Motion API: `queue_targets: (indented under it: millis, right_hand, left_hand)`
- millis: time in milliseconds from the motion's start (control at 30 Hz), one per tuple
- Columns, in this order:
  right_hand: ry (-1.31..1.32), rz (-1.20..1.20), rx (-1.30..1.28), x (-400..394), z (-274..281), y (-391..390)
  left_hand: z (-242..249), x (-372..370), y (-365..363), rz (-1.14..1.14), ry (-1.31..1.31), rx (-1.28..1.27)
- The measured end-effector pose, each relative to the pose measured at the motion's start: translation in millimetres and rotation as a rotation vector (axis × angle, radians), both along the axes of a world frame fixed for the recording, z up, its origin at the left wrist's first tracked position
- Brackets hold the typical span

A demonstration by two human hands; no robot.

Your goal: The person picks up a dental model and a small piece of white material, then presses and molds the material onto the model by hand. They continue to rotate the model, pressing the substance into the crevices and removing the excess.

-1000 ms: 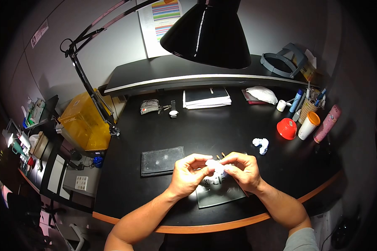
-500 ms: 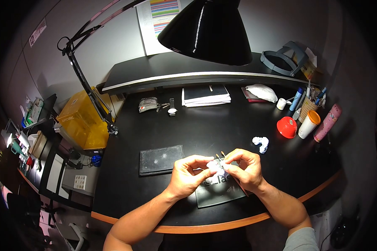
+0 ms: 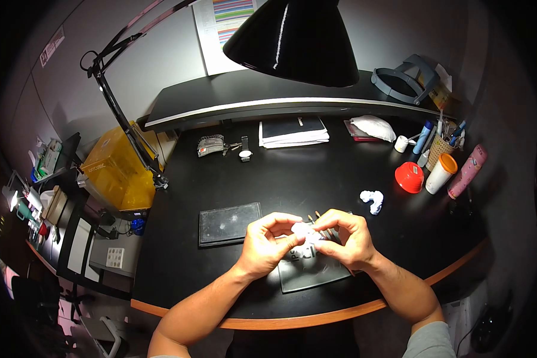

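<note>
Between both hands is a small crumpled white piece [image 3: 307, 232], pinched by the fingers of my left hand [image 3: 268, 243] and my right hand [image 3: 347, 241]. It hangs over a glass plate [image 3: 313, 275] with dark lettering that lies near the desk's front edge. Thin brown-tipped tools [image 3: 318, 214] show partly behind my right fingers. To the left of my left hand lies a flat black case [image 3: 225, 225] with pale smudges. A white and bluish curved lump [image 3: 373, 201] rests beyond my right hand.
A black lamp shade [image 3: 292, 45] overhangs the desk [image 3: 191, 286]. At the right stand a red bowl [image 3: 409, 177], an orange-lidded cup [image 3: 441, 173] and a pink bottle [image 3: 468, 171]. Papers [image 3: 293, 132], a watch [image 3: 245, 155] and a pouch [image 3: 210, 146] lie farther back.
My right hand has shifted slightly left and its fingers have changed their hold on the white piece. The view has moved slightly.
</note>
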State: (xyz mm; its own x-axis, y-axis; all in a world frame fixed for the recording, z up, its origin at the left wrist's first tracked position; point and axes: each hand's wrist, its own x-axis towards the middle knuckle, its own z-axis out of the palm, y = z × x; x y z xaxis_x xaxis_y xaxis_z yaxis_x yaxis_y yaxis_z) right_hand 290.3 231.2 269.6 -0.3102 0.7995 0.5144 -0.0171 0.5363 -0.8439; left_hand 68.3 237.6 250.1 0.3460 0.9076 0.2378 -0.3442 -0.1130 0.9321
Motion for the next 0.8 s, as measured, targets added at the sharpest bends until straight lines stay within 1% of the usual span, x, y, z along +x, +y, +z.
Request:
queue_targets:
  millis: [33,67,167,200,300,333,433,533,633,800]
  right_hand:
    - [-0.012,-0.024,0.042,-5,7,-3]
    - [-0.024,-0.046,0.083,-9,10,-4]
    - [-0.039,-0.063,0.067,-7,0,-3]
    - [-0.080,-0.070,0.062,-4,-4,-1]
    - [-0.041,-0.086,0.065,-6,-1,-1]
    - [0.042,-0.084,-0.071,-9,4,-7]
    - [-0.032,-0.046,0.048,-2,-2,0]
    - [0.073,-0.033,-0.019,-7,0,-3]
    - [0.015,-0.085,0.074,-4,-9,3]
    - [0.017,-0.100,0.050,-6,-4,0]
  left_hand:
    - [-1,0,0,0.015,-0.011,0.007]
    - [0,-1,0,0.003,-0.036,-0.038]
    - [5,1,-4,-0.005,-0.038,-0.001]
    - [10,1,-7,-0.046,-0.049,0.000]
    - [5,0,-6,-0.071,0.027,0.080]
    - [7,0,-7,-0.071,0.050,0.087]
    - [7,1,-7,-0.063,0.068,0.102]
    - [4,1,-7,-0.073,0.063,0.105]
    - [3,0,-6,-0.074,0.080,0.110]
    - [2,3,-9,-0.064,0.073,0.103]
